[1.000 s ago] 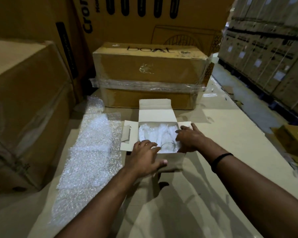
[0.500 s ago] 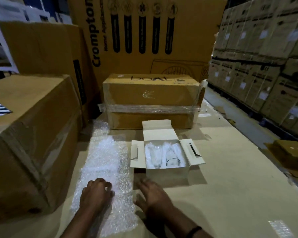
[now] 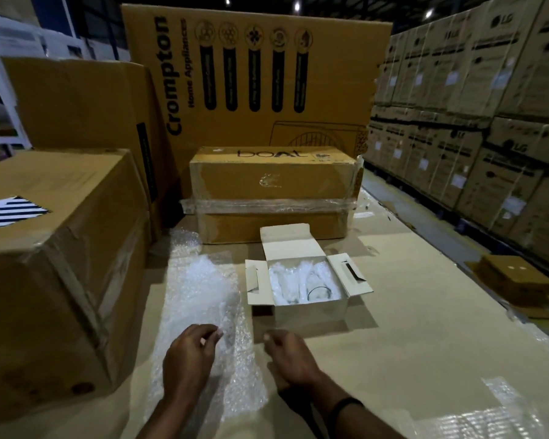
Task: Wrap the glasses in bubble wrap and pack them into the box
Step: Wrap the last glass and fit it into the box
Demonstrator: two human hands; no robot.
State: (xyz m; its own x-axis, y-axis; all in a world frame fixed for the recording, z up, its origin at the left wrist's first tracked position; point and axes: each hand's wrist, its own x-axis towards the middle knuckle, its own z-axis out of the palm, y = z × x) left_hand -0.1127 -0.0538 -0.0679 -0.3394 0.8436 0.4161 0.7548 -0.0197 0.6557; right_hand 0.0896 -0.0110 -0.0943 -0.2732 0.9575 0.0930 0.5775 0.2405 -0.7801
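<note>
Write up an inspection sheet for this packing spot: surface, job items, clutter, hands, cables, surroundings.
Surface: cardboard sheet, flat.
Job's things: white box, flaps open, wrapped glasses inside; bubble wrap spread left of it.
Clutter: clear plastic strip, near right.
Hands: left hand pinches the bubble wrap; right hand curled at its edge, grip unclear.
Cables: nothing seen.
Surroundings: boAt carton behind the box, Crompton carton behind that, large carton at left, stacked cartons at right.

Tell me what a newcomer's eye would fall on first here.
The small white box sits at centre with its flaps open and bubble-wrapped glasses lying inside. Left of it a bubble wrap sheet stretches over the cardboard, with the left hand on its near end and the right hand at its edge. Behind looms a tall Crompton carton.
</note>
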